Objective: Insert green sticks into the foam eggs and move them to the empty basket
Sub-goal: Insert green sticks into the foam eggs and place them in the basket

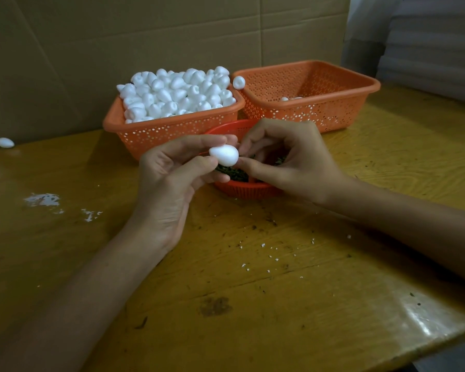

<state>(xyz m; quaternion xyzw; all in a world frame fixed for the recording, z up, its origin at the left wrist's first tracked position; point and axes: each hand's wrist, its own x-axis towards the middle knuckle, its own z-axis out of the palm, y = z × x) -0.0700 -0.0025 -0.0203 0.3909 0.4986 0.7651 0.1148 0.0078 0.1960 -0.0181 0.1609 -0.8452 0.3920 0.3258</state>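
My left hand point(169, 178) pinches a white foam egg point(224, 155) between thumb and fingers above a small red round basket point(242, 187) of green sticks point(234, 174). My right hand point(287, 159) meets the egg's right end with thumb and forefinger pinched together; any stick between them is hidden. Behind stands an orange basket point(156, 135) heaped with foam eggs point(177, 95). To its right is a second orange basket point(314, 103) with only a few white pieces at the bottom.
One loose foam egg point(5, 142) lies at the table's far left edge. Another egg point(238, 82) sits on the rim between the two orange baskets. White crumbs point(45, 200) and dark specks litter the yellow wooden table point(253, 277). A cardboard wall stands behind.
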